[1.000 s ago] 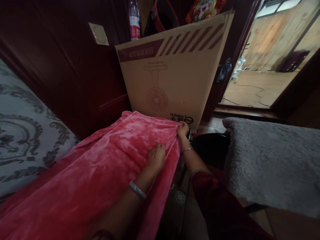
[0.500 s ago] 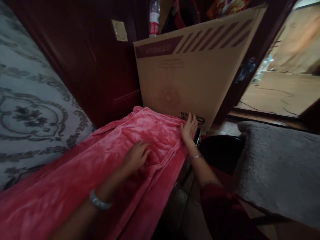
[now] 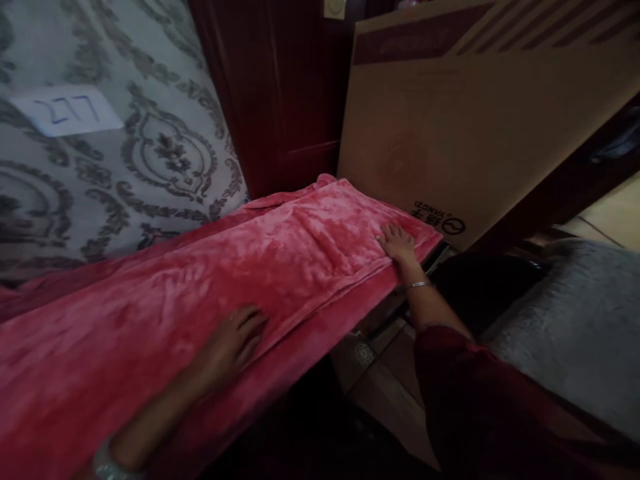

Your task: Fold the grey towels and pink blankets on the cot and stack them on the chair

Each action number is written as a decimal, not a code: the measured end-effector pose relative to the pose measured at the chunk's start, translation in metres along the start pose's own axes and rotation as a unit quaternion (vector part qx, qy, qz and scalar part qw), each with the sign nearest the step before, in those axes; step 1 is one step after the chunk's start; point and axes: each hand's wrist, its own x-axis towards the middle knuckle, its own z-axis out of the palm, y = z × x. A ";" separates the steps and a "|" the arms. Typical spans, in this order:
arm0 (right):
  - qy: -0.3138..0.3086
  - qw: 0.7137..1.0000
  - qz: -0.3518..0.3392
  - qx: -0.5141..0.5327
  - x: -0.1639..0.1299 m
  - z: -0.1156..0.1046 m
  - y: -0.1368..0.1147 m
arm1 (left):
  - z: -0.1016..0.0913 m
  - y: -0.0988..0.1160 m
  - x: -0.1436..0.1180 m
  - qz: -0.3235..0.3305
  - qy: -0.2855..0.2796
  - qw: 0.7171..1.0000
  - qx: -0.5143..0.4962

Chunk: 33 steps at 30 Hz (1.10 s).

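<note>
A pink plush blanket (image 3: 270, 247) lies in a long folded strip, running from the lower left to the foot of a cardboard box. My right hand (image 3: 399, 241) rests on its far right end with the fingers spread on the fabric. Closer to me, my left hand (image 3: 235, 340) lies on the blanket near the front fold, its fingers loosely stretched and a little blurred. Neither hand grasps the cloth. A thick bangle is on my left wrist and a thin one on my right.
The large cardboard box (image 3: 465, 133) stands upright behind the blanket's far end, beside a dark red panel (image 3: 295, 100). Patterned wallpaper (image 3: 170, 153) with a paper marked 277 (image 3: 70, 110) is at left. A grey plush-covered seat (image 3: 575, 327) stands at right, above floor tiles (image 3: 390, 373).
My view has turned left, bringing the 277 paper in. My right hand has come off the box edge onto the blanket. My left hand has moved back along the blanket toward me.
</note>
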 end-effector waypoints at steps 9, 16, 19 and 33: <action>0.188 0.949 -0.124 0.219 -0.078 -0.014 -0.036 | -0.069 -0.005 -0.114 -0.116 0.049 0.991 0.035; 0.023 0.896 -0.329 0.296 -0.220 0.011 -0.107 | -0.054 0.029 -0.160 -0.068 0.025 0.992 0.101; 0.008 0.897 -0.294 0.330 -0.246 0.020 -0.130 | -0.045 0.025 -0.143 -0.081 0.010 0.990 0.115; -0.295 0.637 0.159 0.695 -0.223 -0.013 -0.172 | -0.050 0.008 -0.127 -0.145 -0.052 0.987 0.054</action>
